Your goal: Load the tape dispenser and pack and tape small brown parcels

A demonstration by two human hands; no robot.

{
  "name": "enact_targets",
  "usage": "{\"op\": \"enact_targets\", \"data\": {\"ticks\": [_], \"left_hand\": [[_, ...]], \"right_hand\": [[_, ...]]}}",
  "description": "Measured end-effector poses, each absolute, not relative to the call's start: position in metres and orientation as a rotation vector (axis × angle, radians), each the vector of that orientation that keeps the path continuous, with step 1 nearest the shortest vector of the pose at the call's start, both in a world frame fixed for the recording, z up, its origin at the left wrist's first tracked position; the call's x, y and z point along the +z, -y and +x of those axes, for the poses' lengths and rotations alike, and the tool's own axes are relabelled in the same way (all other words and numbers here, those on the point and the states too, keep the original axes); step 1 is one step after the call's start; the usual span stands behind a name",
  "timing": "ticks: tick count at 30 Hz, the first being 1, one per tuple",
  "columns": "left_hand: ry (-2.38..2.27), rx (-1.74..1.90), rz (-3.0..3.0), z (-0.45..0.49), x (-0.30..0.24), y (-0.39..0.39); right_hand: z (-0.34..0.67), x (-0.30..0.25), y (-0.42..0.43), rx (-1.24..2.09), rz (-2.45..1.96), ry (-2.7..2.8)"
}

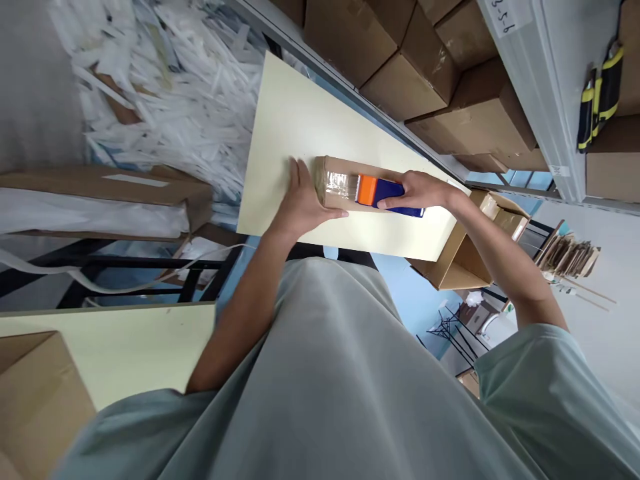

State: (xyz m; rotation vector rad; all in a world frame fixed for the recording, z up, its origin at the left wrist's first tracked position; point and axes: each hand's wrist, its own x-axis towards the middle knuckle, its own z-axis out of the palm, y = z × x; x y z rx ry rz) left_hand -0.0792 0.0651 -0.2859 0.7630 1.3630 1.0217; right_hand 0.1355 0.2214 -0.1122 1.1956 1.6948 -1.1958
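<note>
A long, narrow cardboard box (353, 167) lies on the pale yellow tabletop (295, 113), with shiny clear tape over its left part. An orange and dark blue tape dispenser (369, 190) rests on top of the box, its toothed edge facing left. My right hand (417, 189) grips the dispenser's blue body from the right. At the box's left end is my left hand (303, 205), fingers stretched out and thumb pointing right along the near side. Whether the left palm presses on the box, I cannot tell.
Cardboard boxes (465, 120) fill a shelf beyond the table. Yellow-and-black cutters (603, 93) lie on a grey ledge at upper right. White foam strips (200, 100) are heaped at left, behind a long carton (100, 200). An open carton (467, 257) stands at the table's right end.
</note>
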Motion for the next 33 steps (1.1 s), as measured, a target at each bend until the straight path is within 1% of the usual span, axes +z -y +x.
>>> {"op": "enact_targets", "data": {"ticks": [3,6,15,21,25,33], "left_hand": [[-1.347,0.904,1.093,-0.079,-0.271,-0.08],[-1.277,0.863,1.177,-0.068,-0.262,-0.095],[-1.305,0.85,1.23,-0.072,-0.285,-0.092],[-1.356,0.841,1.085,-0.075,-0.275,-0.093],[-1.357,0.723,1.199,-0.077,-0.274,-0.094],[-1.453,0.571,1.275,-0.08,-0.279,-0.098]], "right_hand": [[0.141,-0.114,-0.224,-1.209,1.165,-1.698],[0.146,-0.116,-0.228,-1.245,1.136,-1.689],[0.156,-0.129,-0.241,-1.282,1.036,-1.568],[0.223,-0.119,-0.26,-1.294,1.1,-1.528],[0.268,-0.114,-0.264,-1.361,1.147,-1.472],[0.316,-0.149,-0.265,-1.339,1.126,-1.549]]}}
